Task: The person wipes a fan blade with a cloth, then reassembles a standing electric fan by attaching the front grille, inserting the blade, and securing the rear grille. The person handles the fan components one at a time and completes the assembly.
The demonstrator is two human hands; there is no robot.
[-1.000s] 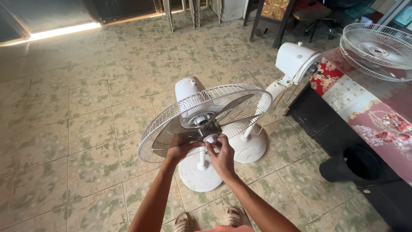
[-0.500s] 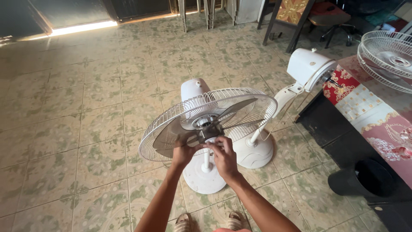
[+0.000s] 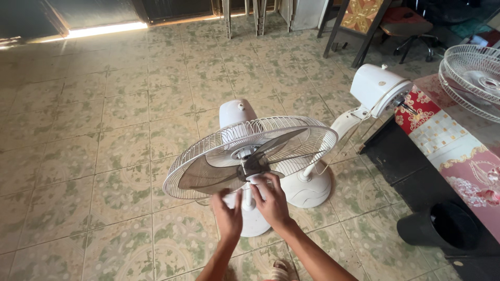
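— Fingers (image 3: 259, 183) of the right hand (image 3: 271, 200) are curled together on the dark hub (image 3: 249, 167) in the middle of the fan. What about the other one?

— The left hand (image 3: 228, 213) is just under the blades (image 3: 208, 174). Its fingers are bent up by the white pole (image 3: 249, 198), but I cannot tell if they squeeze anything.

— Where is the fan?

— It stands on the tiled floor (image 3: 94, 130), right in front of the person. Its wire cage (image 3: 250, 153) is tipped almost flat, and the white motor (image 3: 237, 112) pokes up behind it.

— What is close by?

— A second white fan (image 3: 377, 88), with no cage, leans just behind on the right; its round base (image 3: 310, 187) touches the first fan's side. A bench (image 3: 458, 156) with a flowery red cloth is on the right, with a loose wire cage (image 3: 471, 78) on it. A black bucket (image 3: 437, 229) sits on the floor beside the bench.
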